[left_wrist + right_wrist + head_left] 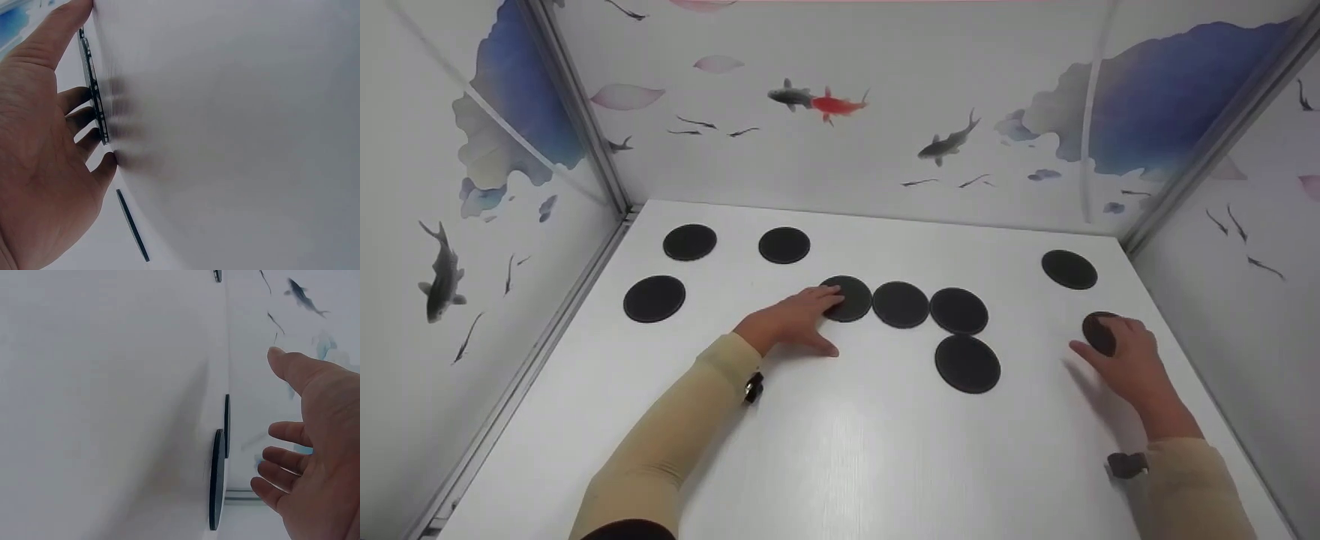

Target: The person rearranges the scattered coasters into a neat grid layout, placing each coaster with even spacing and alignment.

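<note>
The left hand (pixel 799 319), loosely spread, touches a black disc (pixel 854 301); the right hand (pixel 1136 360), relaxed, hovers above a right-side disc (pixel 1098 337); both hold nothing.

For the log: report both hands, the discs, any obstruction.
Left hand touching the row's leftmost disc. Right hand over the nearer right-side disc, holding nothing. No obstruction visible.

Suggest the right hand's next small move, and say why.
Probably lower the right hand onto the disc it partly hides in the head view: the right wrist view shows open fingers clear of that disc, while the left hand touches another.
</note>
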`<state>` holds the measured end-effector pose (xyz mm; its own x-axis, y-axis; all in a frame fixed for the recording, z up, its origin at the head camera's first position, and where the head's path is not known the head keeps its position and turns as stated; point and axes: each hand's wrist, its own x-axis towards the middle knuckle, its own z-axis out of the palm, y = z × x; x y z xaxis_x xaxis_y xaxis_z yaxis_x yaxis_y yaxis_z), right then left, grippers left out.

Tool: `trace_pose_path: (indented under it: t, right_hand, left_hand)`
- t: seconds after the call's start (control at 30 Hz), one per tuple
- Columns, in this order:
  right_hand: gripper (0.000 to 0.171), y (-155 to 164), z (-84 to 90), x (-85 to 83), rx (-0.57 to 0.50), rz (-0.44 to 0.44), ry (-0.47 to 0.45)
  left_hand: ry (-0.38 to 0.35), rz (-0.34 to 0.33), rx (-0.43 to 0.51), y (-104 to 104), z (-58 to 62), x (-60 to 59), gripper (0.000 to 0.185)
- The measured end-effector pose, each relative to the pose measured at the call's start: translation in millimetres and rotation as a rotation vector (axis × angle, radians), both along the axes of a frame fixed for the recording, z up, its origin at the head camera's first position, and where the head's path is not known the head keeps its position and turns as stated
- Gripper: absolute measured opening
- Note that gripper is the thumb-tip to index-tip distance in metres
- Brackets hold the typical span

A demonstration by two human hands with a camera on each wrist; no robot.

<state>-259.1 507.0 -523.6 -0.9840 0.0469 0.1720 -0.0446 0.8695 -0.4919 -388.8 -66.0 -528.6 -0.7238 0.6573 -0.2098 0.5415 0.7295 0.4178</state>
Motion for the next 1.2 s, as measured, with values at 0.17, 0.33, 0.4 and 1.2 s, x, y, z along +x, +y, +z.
trace_pose_path:
  t: [0.17,0.33,0.4,1.2]
  right_hand:
    - [0.084,23.8,-7.6,1.7,-0.013,-0.07,-0.012]
    - [0.095,43.6,-13.9,0.6,-0.049,-0.109,-0.077]
    - [0.101,49.2,-14.6,-0.2,-0.058,-0.126,-0.117]
    - [0.142,82.1,-20.3,-21.3,-0.097,-0.122,-0.418]
  left_hand:
    - [0.002,-0.005,0.002,0.2,0.5,-0.1,0.106]
    - [0.004,-0.012,0.006,0.3,-0.3,-1.4,0.107]
    - [0.009,-0.016,0.005,0.4,-1.2,-2.2,0.107]
    - [-0.008,0.009,0.005,0.8,-1.6,-0.1,0.106]
